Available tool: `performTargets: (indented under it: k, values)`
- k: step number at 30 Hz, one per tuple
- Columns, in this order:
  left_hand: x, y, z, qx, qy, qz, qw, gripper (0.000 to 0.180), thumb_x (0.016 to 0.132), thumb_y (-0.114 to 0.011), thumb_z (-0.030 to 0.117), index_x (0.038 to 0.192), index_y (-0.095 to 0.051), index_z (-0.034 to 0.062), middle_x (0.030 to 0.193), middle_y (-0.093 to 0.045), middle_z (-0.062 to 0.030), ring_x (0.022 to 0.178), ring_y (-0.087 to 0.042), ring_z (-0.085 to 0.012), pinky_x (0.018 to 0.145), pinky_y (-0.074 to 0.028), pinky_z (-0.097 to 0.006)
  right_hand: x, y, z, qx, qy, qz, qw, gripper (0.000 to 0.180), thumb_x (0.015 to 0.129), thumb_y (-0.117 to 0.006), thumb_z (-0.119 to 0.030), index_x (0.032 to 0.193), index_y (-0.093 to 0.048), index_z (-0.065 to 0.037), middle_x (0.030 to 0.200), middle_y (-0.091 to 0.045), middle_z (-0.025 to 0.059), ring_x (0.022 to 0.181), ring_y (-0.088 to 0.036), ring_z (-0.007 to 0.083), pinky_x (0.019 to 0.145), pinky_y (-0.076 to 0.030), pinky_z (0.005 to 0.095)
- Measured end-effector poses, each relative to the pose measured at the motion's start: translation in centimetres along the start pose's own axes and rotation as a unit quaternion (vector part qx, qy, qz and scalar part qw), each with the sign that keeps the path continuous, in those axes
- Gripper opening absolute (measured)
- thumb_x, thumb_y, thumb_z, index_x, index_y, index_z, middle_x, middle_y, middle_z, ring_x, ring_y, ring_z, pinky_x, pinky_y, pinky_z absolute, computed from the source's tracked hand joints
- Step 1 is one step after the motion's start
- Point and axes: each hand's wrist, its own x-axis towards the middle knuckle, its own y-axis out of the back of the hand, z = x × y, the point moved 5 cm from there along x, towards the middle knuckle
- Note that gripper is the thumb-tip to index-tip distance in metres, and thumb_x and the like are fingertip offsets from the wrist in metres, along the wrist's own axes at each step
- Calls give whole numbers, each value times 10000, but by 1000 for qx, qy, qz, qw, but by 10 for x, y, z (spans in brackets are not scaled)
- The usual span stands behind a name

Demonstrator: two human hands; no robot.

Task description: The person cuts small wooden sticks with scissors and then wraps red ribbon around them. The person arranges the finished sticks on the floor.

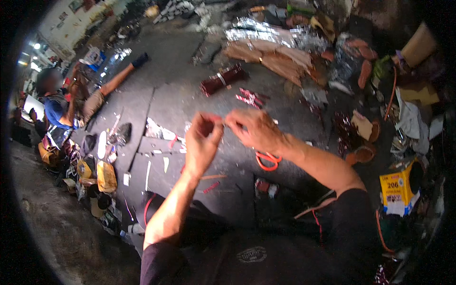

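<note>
Over the dark work surface (pixel 171 109), my left hand (pixel 202 140) and my right hand (pixel 254 128) meet fingertip to fingertip. Both are closed in a pinch, and whatever lies between the fingers is too small to make out. Just below my right hand are the orange handles of scissors (pixel 268 166). Beyond my hands lie several shiny red strips (pixel 251 98) and, farther off, a dark red bundle (pixel 223 80) tied with a pale band. Nearer me, a short red strip (pixel 211 187) rests on the surface.
At the far left a person (pixel 61 107) in a blue top sits with one leg stretched out. Brown sheets (pixel 270 57) are heaped at the back. To the right stands a yellow container (pixel 398 187) beside brown sole-shaped pieces (pixel 362 154). Yellowish packages (pixel 106 176) and clutter line the left edge.
</note>
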Motion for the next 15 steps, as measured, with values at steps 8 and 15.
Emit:
performTargets:
  k: [8,15]
  values:
    - [11,-33,5,-75,32,-8,997,398,941,-653,129,1289,-514,-8,1132,-618,-109,1011,-628,-184,895,-507,-319,-17,22,19,167,-181,-34,969,275,925,-641,-140,1159,-611,1,976,-706,126,876,-697,205,758,-541,338]
    - [19,-81,-3,-5,53,-87,995,321,968,-643,226,1207,-605,15,972,-685,-85,874,-643,-135,773,-514,-272,-42,57,43,42,-172,-36,983,188,958,-615,-144,1020,-662,26,876,-691,74,799,-642,114,700,-513,297]
